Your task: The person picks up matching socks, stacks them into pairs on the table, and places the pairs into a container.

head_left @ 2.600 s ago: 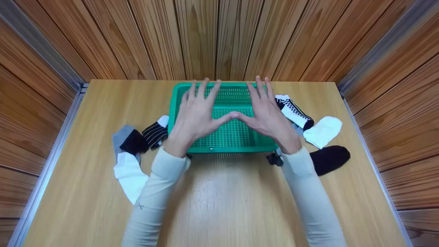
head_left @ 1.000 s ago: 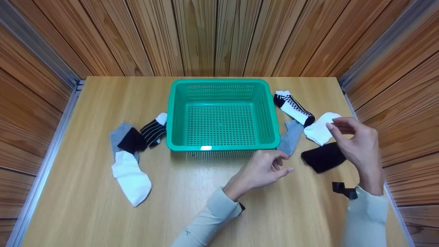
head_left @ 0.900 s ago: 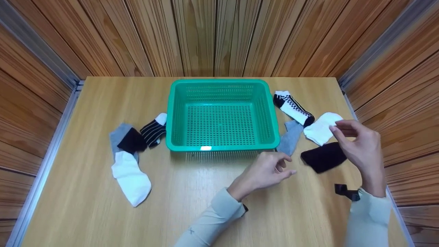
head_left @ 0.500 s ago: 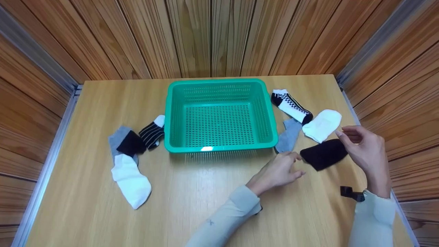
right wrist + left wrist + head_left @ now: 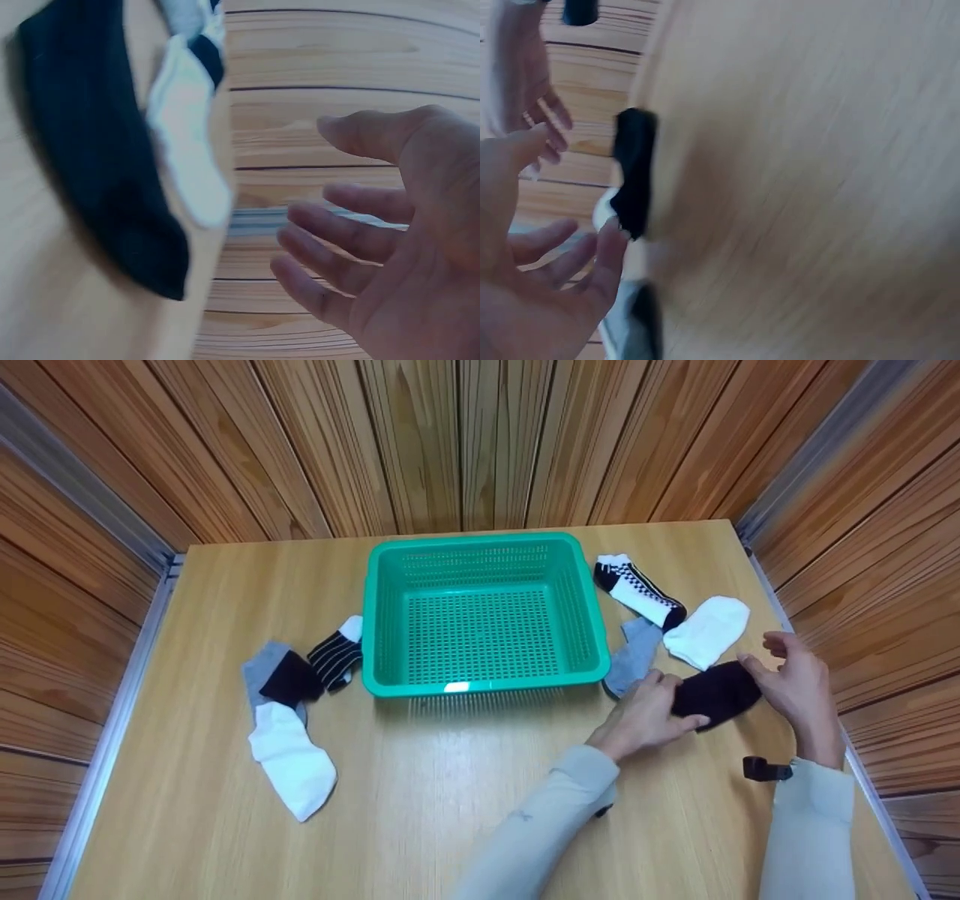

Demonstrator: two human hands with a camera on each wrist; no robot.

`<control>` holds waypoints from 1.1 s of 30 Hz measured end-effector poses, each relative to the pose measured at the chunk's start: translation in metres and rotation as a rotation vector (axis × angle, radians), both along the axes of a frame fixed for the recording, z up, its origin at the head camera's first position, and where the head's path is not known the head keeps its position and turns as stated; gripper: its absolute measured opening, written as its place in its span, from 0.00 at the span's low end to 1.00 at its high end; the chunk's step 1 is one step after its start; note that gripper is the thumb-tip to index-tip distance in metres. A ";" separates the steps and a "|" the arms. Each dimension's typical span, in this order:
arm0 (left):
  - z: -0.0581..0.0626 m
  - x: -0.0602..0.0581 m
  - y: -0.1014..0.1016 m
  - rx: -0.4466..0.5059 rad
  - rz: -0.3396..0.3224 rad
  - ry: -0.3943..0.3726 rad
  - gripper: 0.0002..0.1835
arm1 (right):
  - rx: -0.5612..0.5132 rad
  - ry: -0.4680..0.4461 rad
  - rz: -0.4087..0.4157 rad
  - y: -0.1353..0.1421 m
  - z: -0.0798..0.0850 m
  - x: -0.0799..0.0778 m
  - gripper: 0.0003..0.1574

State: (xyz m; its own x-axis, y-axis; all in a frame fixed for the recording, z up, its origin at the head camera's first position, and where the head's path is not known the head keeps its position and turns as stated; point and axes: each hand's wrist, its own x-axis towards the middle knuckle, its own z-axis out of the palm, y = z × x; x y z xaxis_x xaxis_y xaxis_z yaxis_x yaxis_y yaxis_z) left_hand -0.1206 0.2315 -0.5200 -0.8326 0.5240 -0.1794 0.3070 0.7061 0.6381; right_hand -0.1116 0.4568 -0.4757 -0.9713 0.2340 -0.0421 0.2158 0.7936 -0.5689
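A black sock (image 5: 718,694) lies on the right side of the wooden table. My left hand (image 5: 641,716) is at its left end, thumb and fingers apart; in the left wrist view a fingertip (image 5: 613,229) comes close to the black sock (image 5: 635,169), though contact is hard to tell. Past the sock's right end hovers my right hand (image 5: 799,686). The right wrist view shows that hand (image 5: 375,225) holding nothing, its fingers loosely spread beside the black sock (image 5: 97,150). Just behind lies a white sock (image 5: 709,630).
A green plastic basket (image 5: 486,690) with nothing in it stands at the back middle. Beside it lie a grey sock (image 5: 634,656) and a checkered sock (image 5: 641,594). To the left are a striped sock (image 5: 335,656), a grey-and-black sock (image 5: 289,675) and a white sock (image 5: 296,761).
Both hands have left the basket for the right side of the table. The left hand has since moved further right, up to the black sock; the right hand has shifted only slightly.
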 end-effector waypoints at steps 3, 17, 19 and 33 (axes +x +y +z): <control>-0.006 -0.001 0.014 -0.111 -0.010 0.075 0.39 | -0.008 -0.051 -0.021 0.009 -0.012 -0.004 0.48; -0.013 -0.008 0.035 -0.227 0.158 0.112 0.40 | -0.082 -0.141 -0.074 0.026 -0.043 -0.004 0.57; -0.013 -0.008 0.036 -0.211 0.183 0.090 0.40 | -0.097 -0.139 -0.082 0.027 -0.046 -0.002 0.55; -0.022 -0.001 0.032 -0.233 0.171 0.174 0.23 | -0.094 -0.197 -0.106 0.018 -0.049 0.000 0.39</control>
